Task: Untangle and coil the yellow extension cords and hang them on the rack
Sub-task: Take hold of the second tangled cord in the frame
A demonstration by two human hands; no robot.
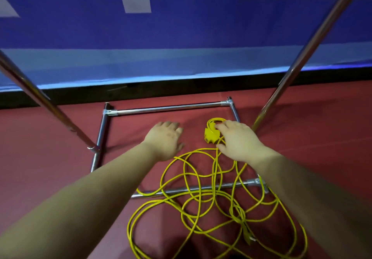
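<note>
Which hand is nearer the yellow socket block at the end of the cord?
Right. The right hand reaches over the yellow socket block, fingers at its top edge and thumb beside its lower corner. The left hand hovers open over the red floor, clearly apart from the block.

Two bare hands, left hand (165, 140) and right hand (238, 141), one tangled yellow cord (201, 196), one yellow socket block (211, 134), one chrome rack (169, 108), one red floor (40, 138)
</note>
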